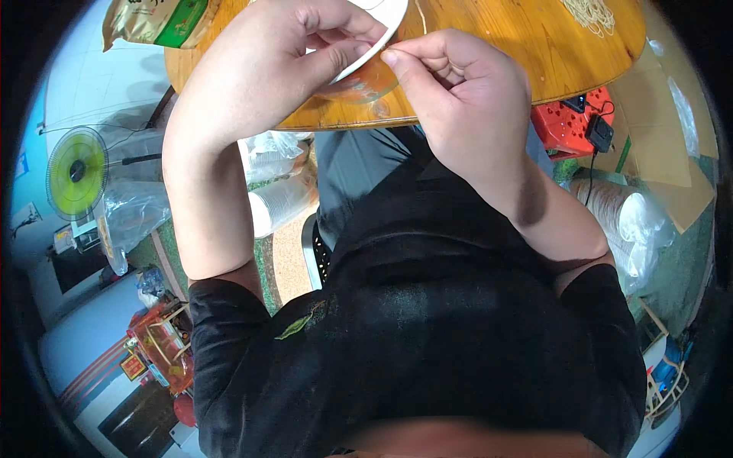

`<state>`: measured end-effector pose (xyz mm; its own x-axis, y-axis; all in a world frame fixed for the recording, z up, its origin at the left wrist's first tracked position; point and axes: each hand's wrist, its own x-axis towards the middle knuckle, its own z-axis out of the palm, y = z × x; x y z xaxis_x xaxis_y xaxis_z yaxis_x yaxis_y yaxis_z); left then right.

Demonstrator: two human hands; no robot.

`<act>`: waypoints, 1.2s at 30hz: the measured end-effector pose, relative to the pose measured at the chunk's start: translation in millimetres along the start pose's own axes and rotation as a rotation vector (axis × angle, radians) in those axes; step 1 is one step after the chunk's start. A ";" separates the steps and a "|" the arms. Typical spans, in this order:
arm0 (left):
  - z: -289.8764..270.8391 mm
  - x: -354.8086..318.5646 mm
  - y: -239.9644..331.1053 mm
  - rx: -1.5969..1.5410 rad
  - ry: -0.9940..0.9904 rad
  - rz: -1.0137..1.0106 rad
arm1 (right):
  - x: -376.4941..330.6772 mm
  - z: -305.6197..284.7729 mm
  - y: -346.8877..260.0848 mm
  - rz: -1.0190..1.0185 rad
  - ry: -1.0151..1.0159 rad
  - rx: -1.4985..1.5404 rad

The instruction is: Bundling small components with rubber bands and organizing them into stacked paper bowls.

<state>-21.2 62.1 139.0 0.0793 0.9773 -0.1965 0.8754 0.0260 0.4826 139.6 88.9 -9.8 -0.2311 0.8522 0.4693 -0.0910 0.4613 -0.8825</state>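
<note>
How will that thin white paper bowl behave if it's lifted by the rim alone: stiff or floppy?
The thin white paper bowl probably flexes: its rim looks thin where the left hand pinches it. It is likely light, since fingertips alone hold it. The right hand also pinches the rim, over a clear plastic lid at the edge of the round wooden table; a push could slide it off.

I count: two bare hands, left hand [294,57] and right hand [458,95], at twelve o'clock; one round white lid [378,30]; one clear plastic cup [363,84]; one green fan [76,172] at nine o'clock.
</note>
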 end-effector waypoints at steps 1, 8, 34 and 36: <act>0.5 1.1 -3.4 -0.036 -0.012 0.008 | 0.0 0.0 0.9 -0.026 0.002 -0.017; 6.9 5.1 -18.6 -0.080 -0.001 0.014 | 2.2 -2.4 5.0 -0.108 0.037 -0.089; 17.9 -9.7 -7.0 -0.015 0.332 0.271 | 68.1 -38.1 -21.6 0.410 -0.242 0.658; 19.8 -9.5 -7.4 -0.004 0.372 0.298 | 67.9 -34.8 -32.8 0.431 -0.265 0.578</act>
<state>-19.0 48.5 120.4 0.1499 0.9512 0.2697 0.8384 -0.2669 0.4752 160.6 140.3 52.1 -0.5793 0.8060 0.1217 -0.4152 -0.1632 -0.8950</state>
